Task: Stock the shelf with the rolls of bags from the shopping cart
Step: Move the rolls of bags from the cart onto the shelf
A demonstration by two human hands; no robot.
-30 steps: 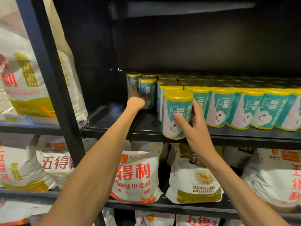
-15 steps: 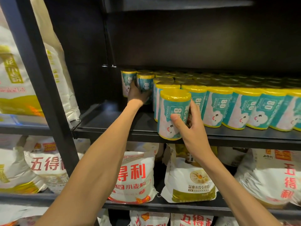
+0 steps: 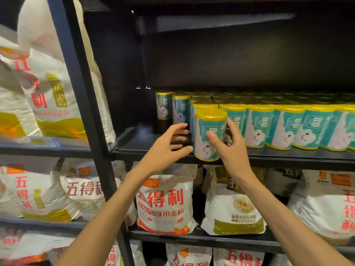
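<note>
Far left, white flour sacks [image 3: 48,96] with red characters sat on the neighbouring rack, behind a dark upright post [image 3: 76,89]. Next right, the left hand [image 3: 165,150] was raised at the front lip of the black shelf [image 3: 288,155], fingers spread and loosely curved, holding nothing; fingertips were just beside the held roll's lower left side, contact unclear. Behind that hand, two back rolls [image 3: 172,108] stood upright, deeper on the shelf and near its left end. The held roll [image 3: 208,134], teal label with yellow ends, was upright or slightly tilted at the very front edge of the shelf, bottom at the lip; couldn't tell if fully resting. The right hand [image 3: 233,150] gripped it, thumb across the front of the label and fingers curled round the right side and back. To the right, a front row of rolls [image 3: 288,127] stood upright, side by side and touching, with more rows behind in the dark. Below, on the lower shelf [image 3: 201,238], more flour bags [image 3: 165,204] stood, one with a dumpling picture [image 3: 234,208].
</note>
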